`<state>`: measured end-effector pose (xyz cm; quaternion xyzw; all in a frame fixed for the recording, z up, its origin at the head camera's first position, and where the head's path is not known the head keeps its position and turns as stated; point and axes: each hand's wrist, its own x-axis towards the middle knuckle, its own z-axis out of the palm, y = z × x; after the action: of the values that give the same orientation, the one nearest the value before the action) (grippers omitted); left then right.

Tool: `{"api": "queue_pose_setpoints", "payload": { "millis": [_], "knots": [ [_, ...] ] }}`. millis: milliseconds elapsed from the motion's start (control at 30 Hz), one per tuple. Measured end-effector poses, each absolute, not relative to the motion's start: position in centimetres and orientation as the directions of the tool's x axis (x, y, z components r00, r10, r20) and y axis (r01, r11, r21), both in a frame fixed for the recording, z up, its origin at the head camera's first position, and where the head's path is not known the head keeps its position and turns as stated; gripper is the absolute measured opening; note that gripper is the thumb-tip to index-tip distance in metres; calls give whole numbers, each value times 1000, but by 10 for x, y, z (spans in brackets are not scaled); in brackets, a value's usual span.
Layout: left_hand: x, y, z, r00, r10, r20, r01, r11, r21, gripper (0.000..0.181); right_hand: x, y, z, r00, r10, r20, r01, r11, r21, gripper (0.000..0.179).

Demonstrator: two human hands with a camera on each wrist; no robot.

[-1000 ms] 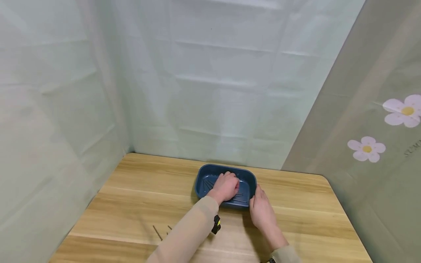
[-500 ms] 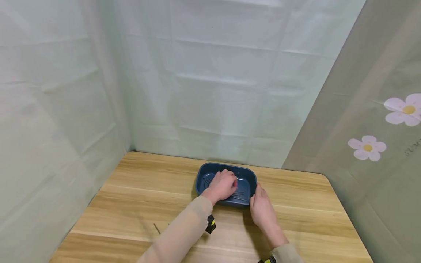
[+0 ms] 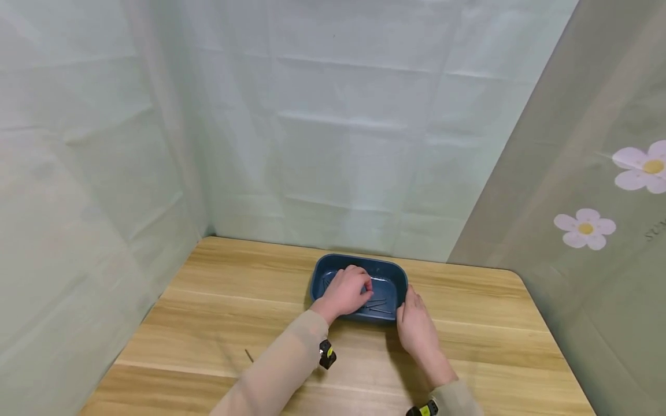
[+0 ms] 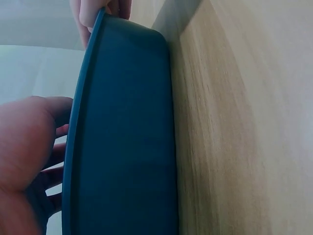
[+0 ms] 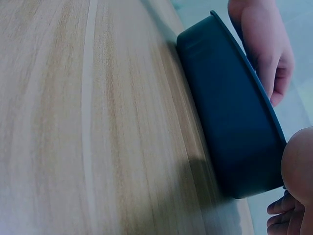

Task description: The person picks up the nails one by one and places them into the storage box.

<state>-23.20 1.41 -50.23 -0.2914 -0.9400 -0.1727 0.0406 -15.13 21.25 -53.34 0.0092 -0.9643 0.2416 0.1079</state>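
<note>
A dark blue rectangular tray with rounded corners (image 3: 387,270) stands toward the back of the wooden table. Inside lie several thin dark nail-like pieces (image 3: 378,310). My left hand (image 3: 347,290) reaches over the near rim into the tray with bent fingers. The left wrist view shows its fingers (image 4: 57,152) dipping behind the tray's wall (image 4: 122,122), so the fingertips are hidden, and I cannot tell whether they hold a piece. At the tray's right end my right hand (image 3: 416,326) grips the near corner; in the right wrist view its thumb (image 5: 299,159) sits at the rim.
One thin dark piece (image 3: 249,355) lies on the table (image 3: 208,323) at the front left, beside my left sleeve (image 3: 276,367). Pale cloth walls (image 3: 322,144) rise behind the table and along both sides.
My left hand has shifted slightly left within the tray, uncovering more of the pieces at the right. My left forearm now covers more of the pieces on the table. The right hand keeps its grip.
</note>
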Motion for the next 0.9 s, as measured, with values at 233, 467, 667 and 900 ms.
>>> {"api": "queue_pose_setpoints", "payload": {
  "millis": [233,467,667,900],
  "knots": [
    [-226,7,-497,-823,531,199,567,751,339,14,-151,211,-533,-977,42,210,-63,881,-469,53],
    [-219,-3,-491,-809,538,236,587,729,351,13,-153,212,-533,-980,47,194,-50,882,-469,54],
    [-213,-21,-485,-786,557,268,618,705,349,12,-151,211,-532,-986,46,158,-34,883,-468,55],
    [-208,-47,-479,-772,550,320,636,665,391,11,-151,211,-529,-989,46,140,-25,883,-468,56]
  ]
}}
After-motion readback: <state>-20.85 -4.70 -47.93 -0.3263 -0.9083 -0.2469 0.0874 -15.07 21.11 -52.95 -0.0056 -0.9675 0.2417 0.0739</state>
